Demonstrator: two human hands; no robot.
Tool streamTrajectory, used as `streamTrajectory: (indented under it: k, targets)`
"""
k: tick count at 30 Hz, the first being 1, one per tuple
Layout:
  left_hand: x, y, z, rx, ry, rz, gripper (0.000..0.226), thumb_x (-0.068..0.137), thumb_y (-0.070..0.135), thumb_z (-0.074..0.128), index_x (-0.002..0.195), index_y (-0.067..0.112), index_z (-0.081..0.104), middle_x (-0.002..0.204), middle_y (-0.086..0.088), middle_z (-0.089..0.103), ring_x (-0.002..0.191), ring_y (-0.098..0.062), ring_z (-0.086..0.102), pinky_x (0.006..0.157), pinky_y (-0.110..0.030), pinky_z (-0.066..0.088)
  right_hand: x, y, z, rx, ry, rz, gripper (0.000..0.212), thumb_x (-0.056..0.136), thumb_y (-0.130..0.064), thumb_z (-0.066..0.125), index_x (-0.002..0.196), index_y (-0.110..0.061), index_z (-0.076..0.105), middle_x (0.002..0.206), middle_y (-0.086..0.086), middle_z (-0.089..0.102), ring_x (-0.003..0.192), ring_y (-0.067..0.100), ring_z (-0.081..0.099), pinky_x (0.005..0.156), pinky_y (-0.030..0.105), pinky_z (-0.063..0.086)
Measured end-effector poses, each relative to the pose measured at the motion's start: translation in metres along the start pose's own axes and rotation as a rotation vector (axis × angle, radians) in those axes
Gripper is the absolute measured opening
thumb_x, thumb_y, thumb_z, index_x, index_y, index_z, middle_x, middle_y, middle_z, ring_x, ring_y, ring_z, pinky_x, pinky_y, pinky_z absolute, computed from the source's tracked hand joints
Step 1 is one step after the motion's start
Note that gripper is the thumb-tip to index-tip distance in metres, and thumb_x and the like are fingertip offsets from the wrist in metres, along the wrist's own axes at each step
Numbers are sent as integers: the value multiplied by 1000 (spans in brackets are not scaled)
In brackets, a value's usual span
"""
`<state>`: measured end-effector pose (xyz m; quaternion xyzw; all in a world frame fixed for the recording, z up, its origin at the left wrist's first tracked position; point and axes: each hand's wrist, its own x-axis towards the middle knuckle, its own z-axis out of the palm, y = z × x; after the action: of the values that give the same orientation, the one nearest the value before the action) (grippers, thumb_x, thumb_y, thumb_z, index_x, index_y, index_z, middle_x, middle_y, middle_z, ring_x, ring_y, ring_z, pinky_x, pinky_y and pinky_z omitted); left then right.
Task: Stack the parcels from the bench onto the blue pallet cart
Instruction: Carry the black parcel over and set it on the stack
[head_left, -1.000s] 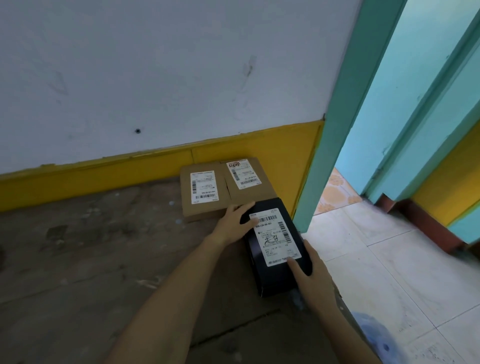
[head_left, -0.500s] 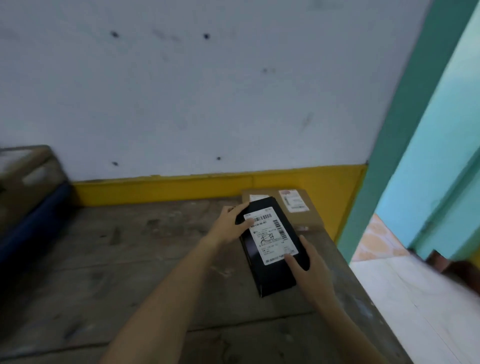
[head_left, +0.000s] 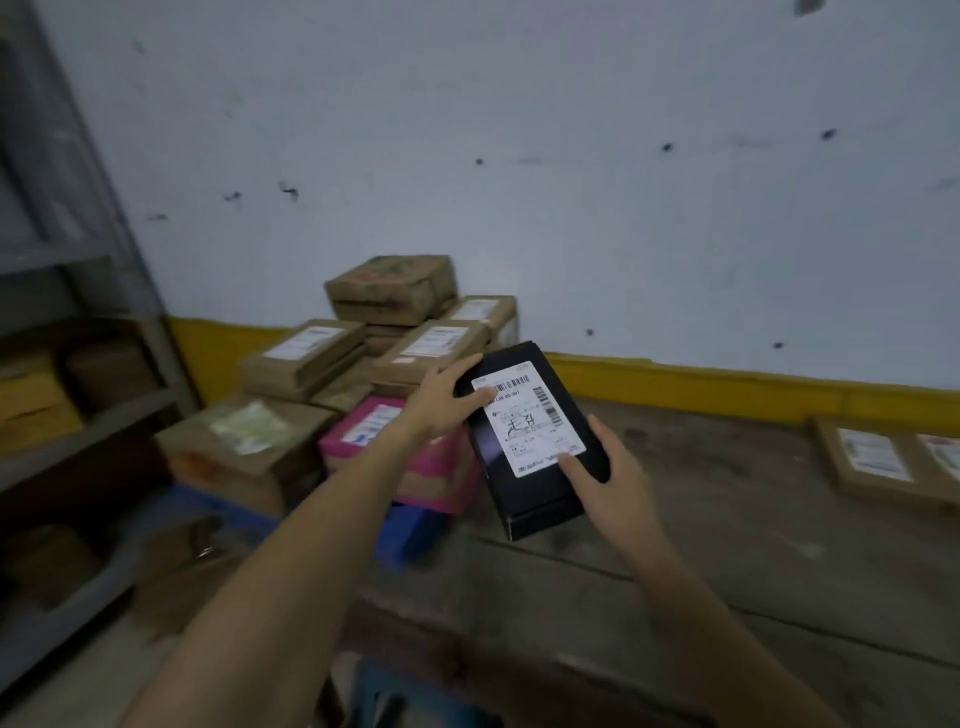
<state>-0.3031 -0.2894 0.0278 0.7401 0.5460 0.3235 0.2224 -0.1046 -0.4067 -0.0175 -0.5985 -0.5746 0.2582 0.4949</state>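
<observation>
Black parcel (head_left: 530, 441): a dark box with a white barcode label on top, held between both hands just right of frame centre, tilted so its far end points toward 11 o'clock. Its near end sits over the left edge of the surface; whether it touches the wood cannot be told.
Left hand (head_left: 447, 397): curled around the parcel's far left corner, thumb lying across the top edge of the label, fingers wrapped over the side.
Right hand (head_left: 615, 480): closed on the parcel's near right side, thumb pressed onto the lower corner of the label, remaining fingers tucked along the right edge.
Surface (head_left: 727, 545): worn, stained wood filling the frame from 3 to 6 o'clock, running back to a yellow-banded wall.
Brown parcel (head_left: 883, 462): flat cardboard with two labels, lying on the surface at 3 o'clock, well apart from the hands.
Blue pallet cart (head_left: 410, 530): only patches of blue deck show, at 8 o'clock from the black parcel, under the stack.
Stack on the cart (head_left: 395, 332): several labelled cardboard boxes piled toward 11 o'clock, against the wall.
Pink parcel (head_left: 415, 467): at the stack's front, directly beneath the left forearm.
Shelving (head_left: 78, 312): grey metal rack at 9 o'clock, holding more boxes, blurred.
</observation>
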Motion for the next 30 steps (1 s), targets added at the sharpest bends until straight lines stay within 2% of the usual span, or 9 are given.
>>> streamTrajectory:
  k: [2,4,6,8,11,14,19,26,30]
  targets:
    - [-11,-18,-34,-22,2,-6,60,87,31,63,141,17,39,143,-11,41,128,-27,44,103,-43,42,-3,-21,30,-4,-29,-15,60,88,-34,58,143,-28,34,135,1,50,124,19,46,101,33,38]
    - [-17,-35,-63,-67,12,-20,61,88,29,62,142,17,38,139,-12,45,118,-25,52,83,-33,55,-2,-39,56,-12,-60,-15,61,88,-37,57,143,-29,32,137,2,48,126,21,44,104,38,38]
    - [-18,-53,-87,-78,42,-36,61,88,30,62,142,17,37,138,-9,46,112,-19,53,75,-22,53,3,-54,81,-21,-83,-33,61,87,-39,56,143,-30,32,137,3,48,126,22,44,104,38,38]
    - [-12,-70,-109,-40,72,-61,61,89,31,61,142,18,36,139,-8,44,116,-21,50,82,-26,51,12,-67,105,-17,-105,-64,60,87,-39,56,142,-32,33,137,3,48,126,23,44,103,37,39]
    - [6,-88,-139,-81,104,-90,55,90,25,60,140,17,39,128,-5,48,108,-25,55,64,-27,53,35,-83,138,-3,-130,-85,61,87,-40,55,142,-32,31,135,3,49,126,23,43,103,43,40]
    - [32,-103,-166,15,133,-57,53,90,24,60,138,13,42,131,-7,51,116,-23,53,83,-28,47,59,-97,169,34,-158,-132,55,88,-38,52,140,-36,33,129,1,53,121,21,47,100,45,42]
    - [78,-126,-196,60,81,-126,54,90,31,59,139,19,39,118,-3,55,96,-18,56,59,-19,48,86,-110,217,94,-152,-85,58,89,-34,51,143,-34,29,128,4,49,120,24,45,100,45,42]
    - [151,-169,-199,64,-21,-134,60,89,39,58,140,19,35,125,-6,56,101,-19,57,82,-29,46,107,-113,273,126,-119,15,65,90,-35,51,146,-35,18,132,4,35,124,22,32,95,31,33]
    - [193,-193,-198,115,-100,-119,60,86,50,57,137,25,39,128,-3,54,104,-20,54,81,-31,43,120,-114,298,118,-86,79,65,91,-37,50,146,-37,16,133,2,31,122,20,31,97,30,32]
